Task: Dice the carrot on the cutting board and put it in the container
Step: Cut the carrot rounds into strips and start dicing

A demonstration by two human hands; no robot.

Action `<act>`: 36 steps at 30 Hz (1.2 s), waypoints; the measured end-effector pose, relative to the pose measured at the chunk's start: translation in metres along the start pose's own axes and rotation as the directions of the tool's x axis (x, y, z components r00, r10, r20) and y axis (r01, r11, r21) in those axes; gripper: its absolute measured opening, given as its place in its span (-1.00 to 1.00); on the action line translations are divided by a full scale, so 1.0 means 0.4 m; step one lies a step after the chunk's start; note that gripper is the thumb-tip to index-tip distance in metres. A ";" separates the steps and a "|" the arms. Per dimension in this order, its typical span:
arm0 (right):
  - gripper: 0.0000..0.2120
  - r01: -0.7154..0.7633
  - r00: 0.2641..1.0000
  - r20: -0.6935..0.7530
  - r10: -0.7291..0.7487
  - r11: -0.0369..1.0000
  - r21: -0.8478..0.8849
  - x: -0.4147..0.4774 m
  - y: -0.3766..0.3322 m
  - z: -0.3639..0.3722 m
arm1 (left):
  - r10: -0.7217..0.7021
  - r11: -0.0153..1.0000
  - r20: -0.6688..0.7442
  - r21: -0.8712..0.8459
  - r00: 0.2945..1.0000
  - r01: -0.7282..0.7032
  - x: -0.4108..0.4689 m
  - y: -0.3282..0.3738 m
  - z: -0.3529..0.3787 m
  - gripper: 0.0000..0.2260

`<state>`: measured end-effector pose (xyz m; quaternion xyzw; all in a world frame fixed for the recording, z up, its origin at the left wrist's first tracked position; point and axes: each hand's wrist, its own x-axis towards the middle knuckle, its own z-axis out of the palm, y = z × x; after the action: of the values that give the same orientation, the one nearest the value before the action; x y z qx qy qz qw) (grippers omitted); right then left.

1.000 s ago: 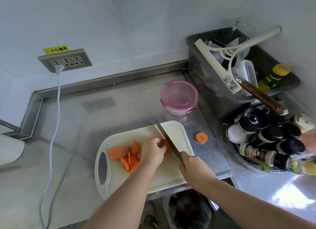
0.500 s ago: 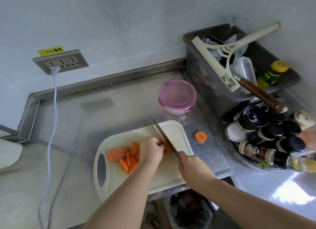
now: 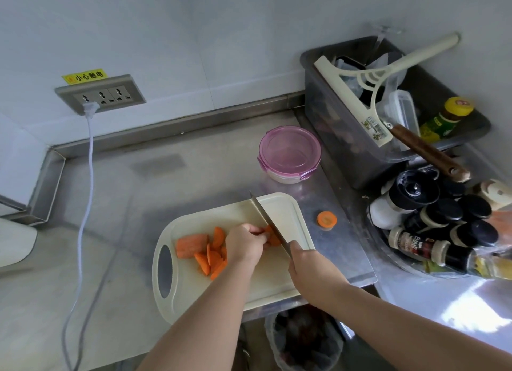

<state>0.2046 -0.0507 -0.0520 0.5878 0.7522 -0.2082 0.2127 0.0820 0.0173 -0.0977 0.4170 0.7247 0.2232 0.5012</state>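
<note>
A cream cutting board (image 3: 279,282) lies at the counter's front edge. On its left part lie a thick carrot chunk (image 3: 191,244) and several carrot slices (image 3: 212,259). My left hand (image 3: 245,246) pins a small carrot piece (image 3: 273,237) against the board. My right hand (image 3: 313,273) grips the handle of a knife (image 3: 267,222), whose blade rests on that piece right beside my left fingers. A round container with a pink lid (image 3: 289,153) stands shut behind the board.
A carrot end (image 3: 327,219) lies on the steel counter right of the board. Spice bottles (image 3: 443,223) crowd the right side, below a grey bin (image 3: 346,132) with a squeegee. A white cable (image 3: 83,204) hangs from the wall socket. A waste bin (image 3: 304,340) sits below the counter.
Both hands stay at the same carrot piece, with the knife still across it. The view has shifted slightly; no piece has left the board.
</note>
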 end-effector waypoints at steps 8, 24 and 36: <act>-0.58 -0.191 0.951 -0.150 0.269 0.897 0.398 0.016 0.026 -0.012 | -0.046 0.994 0.054 -0.093 0.997 0.051 0.008 -0.003 -0.005 -0.90; -0.51 -0.173 0.959 -0.170 0.225 0.946 0.274 -0.001 -0.031 -0.002 | -0.037 0.992 0.048 -0.117 0.998 0.042 0.008 -0.010 -0.002 -0.89; -0.53 -0.195 0.965 -0.120 0.231 0.947 0.255 0.019 -0.031 0.009 | -0.066 0.989 0.041 -0.127 0.997 0.071 0.005 -0.009 -0.007 -0.90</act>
<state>0.1911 -0.0494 -0.0584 0.7012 0.6669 -0.2293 0.1047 0.0777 0.0171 -0.1002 0.3627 0.7135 0.2442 0.5475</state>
